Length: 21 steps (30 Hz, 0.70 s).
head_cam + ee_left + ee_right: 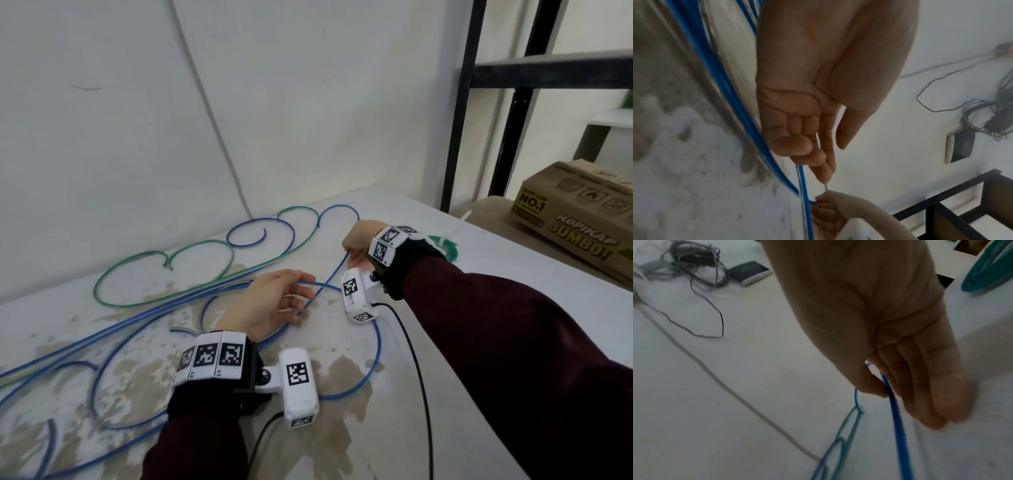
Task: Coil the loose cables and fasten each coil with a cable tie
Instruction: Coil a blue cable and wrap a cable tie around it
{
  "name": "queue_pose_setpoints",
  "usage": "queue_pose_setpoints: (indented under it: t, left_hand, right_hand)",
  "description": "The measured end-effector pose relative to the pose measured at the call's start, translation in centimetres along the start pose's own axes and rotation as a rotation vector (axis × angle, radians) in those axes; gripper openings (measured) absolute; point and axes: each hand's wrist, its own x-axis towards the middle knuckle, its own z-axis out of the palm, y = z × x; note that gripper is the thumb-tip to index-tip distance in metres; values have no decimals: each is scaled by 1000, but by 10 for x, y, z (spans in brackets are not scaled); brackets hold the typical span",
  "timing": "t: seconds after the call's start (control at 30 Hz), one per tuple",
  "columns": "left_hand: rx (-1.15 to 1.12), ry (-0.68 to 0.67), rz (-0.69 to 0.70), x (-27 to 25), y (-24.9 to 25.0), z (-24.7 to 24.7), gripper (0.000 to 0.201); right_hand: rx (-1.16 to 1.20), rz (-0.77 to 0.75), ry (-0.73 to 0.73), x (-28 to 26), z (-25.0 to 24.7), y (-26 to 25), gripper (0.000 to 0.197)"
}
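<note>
Pinching blue cable [363,373] end: right hand [359,240] | left hand [270,301] fingers loose, nearer slack | cable trails left

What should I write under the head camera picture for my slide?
Right hand pinches a blue cable; left hand reaches for it.

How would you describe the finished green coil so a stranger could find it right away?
Start at the cardboard box on the right, then look left to the white table. Just behind the right hand's wristband lies the green coil. Unlike the loose green cable and blue cable, it is wound tight.
</note>
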Motion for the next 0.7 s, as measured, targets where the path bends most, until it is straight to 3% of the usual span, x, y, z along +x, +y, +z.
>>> queue_pose_setpoints:
  t: [0.1,0.17,0.33,0.43,0.5,0.57,0.63,0.7]
  left_hand:
    - [125,35,57,-8,7,-5,26]
    - [165,122,201,-15,21,-11,25]
    - [303,547,774,-50,76,-41,13]
    - [518,776,868,-75,86,-70,44]
    - [575,786,868,-93,89,-89,45]
    - [581,725,843,-111,90,-102,28]
    - [536,579,785,-128,90,-110,14]
    - [501,446,734,-141,88,-114,14]
  right_hand:
    - [167,-82,48,-7,4,-12,12]
    - [358,-194,52,-16,8,-27,20]
    - [320,-590,86,-59,19,-67,32]
    - [281,-796,68,-86,31,-95,33]
    - [262,-879,49,-101,41,-110,33]
    - [254,-921,40,-111,51,-119,32]
    - [250,-916,32,-118,63,-123,31]
    - [184,-891,41,-121,73,-125,28]
